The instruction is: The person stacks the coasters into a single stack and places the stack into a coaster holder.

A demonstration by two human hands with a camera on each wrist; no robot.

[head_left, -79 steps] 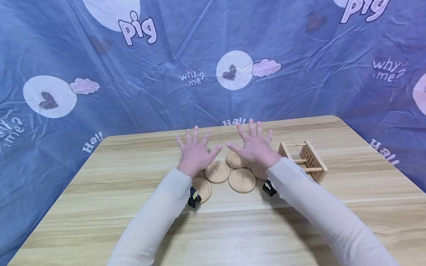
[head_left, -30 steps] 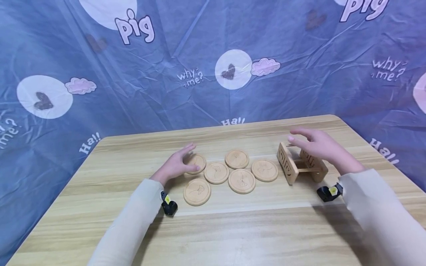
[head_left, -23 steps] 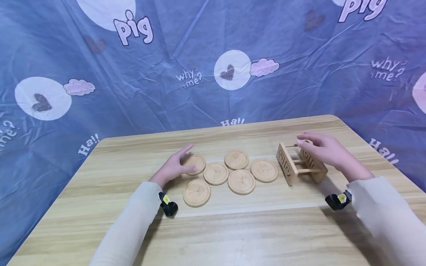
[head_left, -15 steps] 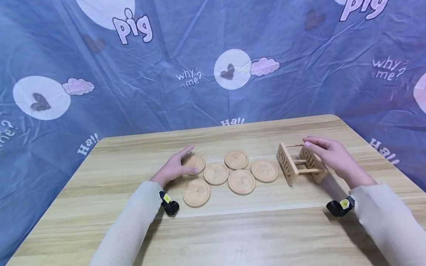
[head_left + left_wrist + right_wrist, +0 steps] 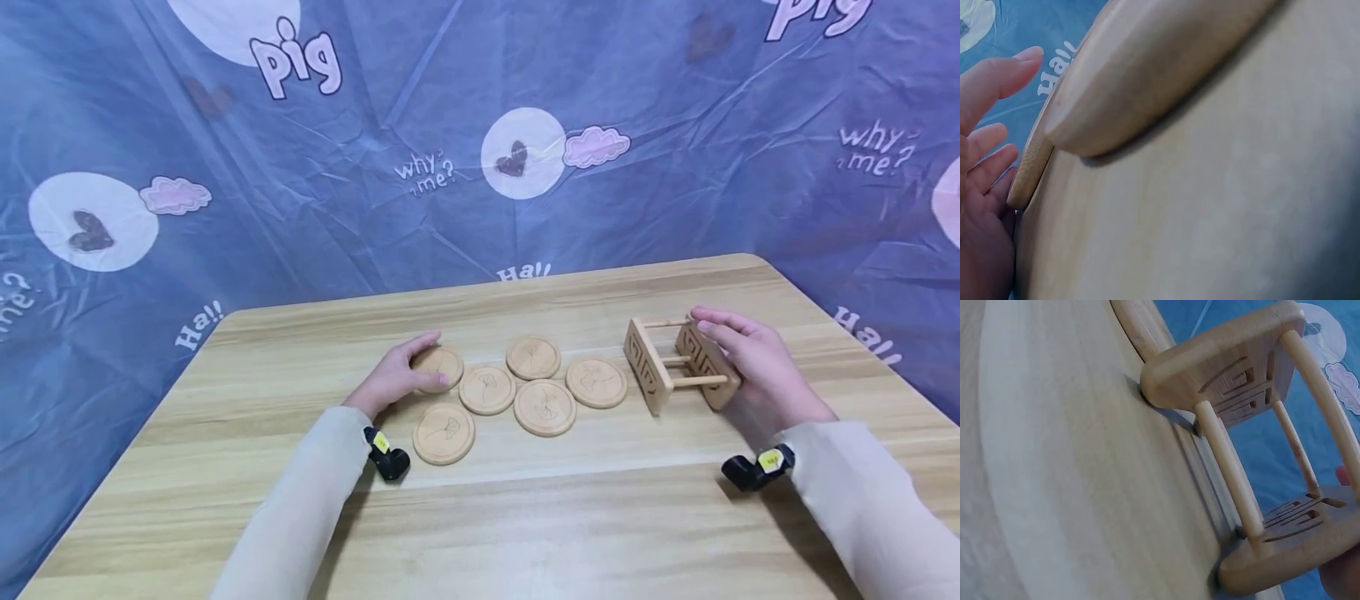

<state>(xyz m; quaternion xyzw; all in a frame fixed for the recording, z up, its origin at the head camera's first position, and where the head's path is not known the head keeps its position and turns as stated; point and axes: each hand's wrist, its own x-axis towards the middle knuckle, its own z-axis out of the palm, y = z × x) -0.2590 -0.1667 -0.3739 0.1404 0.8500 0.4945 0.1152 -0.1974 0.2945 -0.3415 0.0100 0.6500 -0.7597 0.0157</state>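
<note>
Several round wooden coasters with engraved leaf-like lines lie flat on the table, among them the middle one [image 5: 487,390] and the near left one [image 5: 443,434]. My left hand [image 5: 397,377] curves loosely around the far left coaster [image 5: 437,367], thumb by its near edge. In the left wrist view, the thumb [image 5: 1004,78] stands apart from the coaster's rim. To the right sits a wooden coaster rack [image 5: 678,367] with two carved side panels joined by rods. My right hand [image 5: 765,367] lies along its right panel's outer side, fingertips by the far top corner; the palm's contact is hidden.
The wood-grain table [image 5: 525,517] ends at a back edge before a blue printed cloth [image 5: 337,192]. A small black camera sits on the left wrist [image 5: 387,454] and another on the right wrist [image 5: 757,468]. The right coaster [image 5: 596,383] lies close to the rack.
Both hands were spread over the middle coasters; the left has moved to the far left coaster, the right to the rack's outer side. Coasters and rack look unmoved.
</note>
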